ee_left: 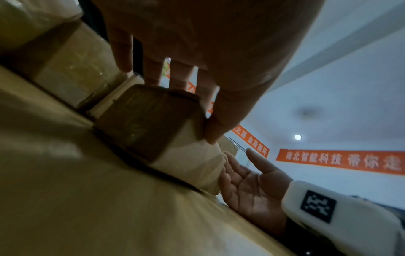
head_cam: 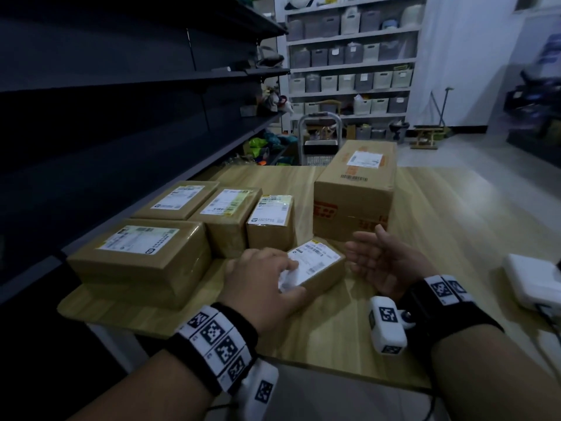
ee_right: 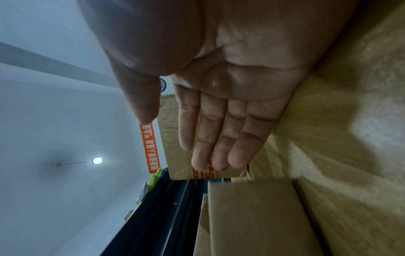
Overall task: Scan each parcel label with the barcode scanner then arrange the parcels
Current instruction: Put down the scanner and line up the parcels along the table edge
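Note:
A small brown parcel (head_cam: 315,268) with a white label lies on the wooden table (head_cam: 431,208) near the front. My left hand (head_cam: 293,278) grips its near end, fingers over the top and thumb on the side; the left wrist view shows the parcel (ee_left: 149,124) under those fingers (ee_left: 153,76). Just right of the parcel my right hand (head_cam: 376,256) is held open, palm towards it, holding nothing. Its palm also shows in the left wrist view (ee_left: 247,187) and the right wrist view (ee_right: 181,142). No barcode scanner is in either hand.
Several labelled parcels (head_cam: 145,253) sit in two rows on the table's left. A large carton (head_cam: 355,189) stands behind the hands, also seen past my right fingers (ee_right: 171,155). A white device with a cable (head_cam: 531,281) sits at the right edge. Dark shelving (head_cam: 106,117) runs along the left.

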Available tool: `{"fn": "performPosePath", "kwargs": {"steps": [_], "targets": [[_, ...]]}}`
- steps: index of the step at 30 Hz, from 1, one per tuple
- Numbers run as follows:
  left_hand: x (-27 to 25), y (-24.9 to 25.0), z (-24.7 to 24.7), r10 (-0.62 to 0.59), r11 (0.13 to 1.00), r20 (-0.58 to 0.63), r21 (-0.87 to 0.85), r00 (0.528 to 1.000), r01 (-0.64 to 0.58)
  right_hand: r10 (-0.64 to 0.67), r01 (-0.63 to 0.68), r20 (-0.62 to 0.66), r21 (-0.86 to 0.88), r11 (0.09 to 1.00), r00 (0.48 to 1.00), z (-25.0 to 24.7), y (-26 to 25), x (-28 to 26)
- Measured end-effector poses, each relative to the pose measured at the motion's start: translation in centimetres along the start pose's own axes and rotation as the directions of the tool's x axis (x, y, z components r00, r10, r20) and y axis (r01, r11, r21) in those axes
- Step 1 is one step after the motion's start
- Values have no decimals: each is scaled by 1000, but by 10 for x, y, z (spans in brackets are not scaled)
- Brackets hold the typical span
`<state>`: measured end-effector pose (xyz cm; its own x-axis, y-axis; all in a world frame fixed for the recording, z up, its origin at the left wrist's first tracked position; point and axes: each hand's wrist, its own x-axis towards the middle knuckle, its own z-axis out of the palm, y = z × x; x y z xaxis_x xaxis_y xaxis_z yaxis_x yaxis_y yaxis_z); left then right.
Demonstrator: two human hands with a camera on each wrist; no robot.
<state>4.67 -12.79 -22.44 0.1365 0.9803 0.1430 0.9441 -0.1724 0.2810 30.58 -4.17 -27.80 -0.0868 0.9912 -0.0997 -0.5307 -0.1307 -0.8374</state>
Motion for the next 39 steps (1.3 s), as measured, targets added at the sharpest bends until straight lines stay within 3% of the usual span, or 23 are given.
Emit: {"fn": "performPosePath", "kwargs": {"steps": [5, 10, 19, 25, 28, 31, 33, 36, 39], "targets": [[-1, -11, -24, 8, 979, 95, 204, 995, -27, 1, 0, -29, 25, 1000, 1000, -4, -1, 2], [-4, -25, -44, -64, 958, 68, 282, 996, 42, 7, -5, -53, 47, 999, 999, -6, -1, 3], [18, -55, -48, -229, 937, 58, 284, 972, 204, 18, -12, -93, 58, 998, 996, -6, -1, 2], [25, -61, -42, -238, 925, 39, 312, 970, 215, 28, -23, -94, 54, 998, 995, -4, -3, 0], [23, -58, -41, -174, 936, -32, 304, 984, 175, 25, -18, -100, 70, 997, 995, -3, -6, -2], [21, -42, -43, -41, 978, -115, 198, 993, 64, -40, 60, -154, 126, 990, 987, -4, -9, 0], [26, -22, -47, 13, 1000, -157, 19, 987, -10, -86, 126, -218, 178, 976, 972, -8, -14, 4], [50, 12, -50, -9, 951, -160, -307, 987, -41, -103, 176, -298, 232, 957, 949, -12, -21, 5], [88, 44, -50, -38, 903, -141, -428, 989, -26, -107, 222, -360, 294, 930, 927, -15, -29, 3]]}}
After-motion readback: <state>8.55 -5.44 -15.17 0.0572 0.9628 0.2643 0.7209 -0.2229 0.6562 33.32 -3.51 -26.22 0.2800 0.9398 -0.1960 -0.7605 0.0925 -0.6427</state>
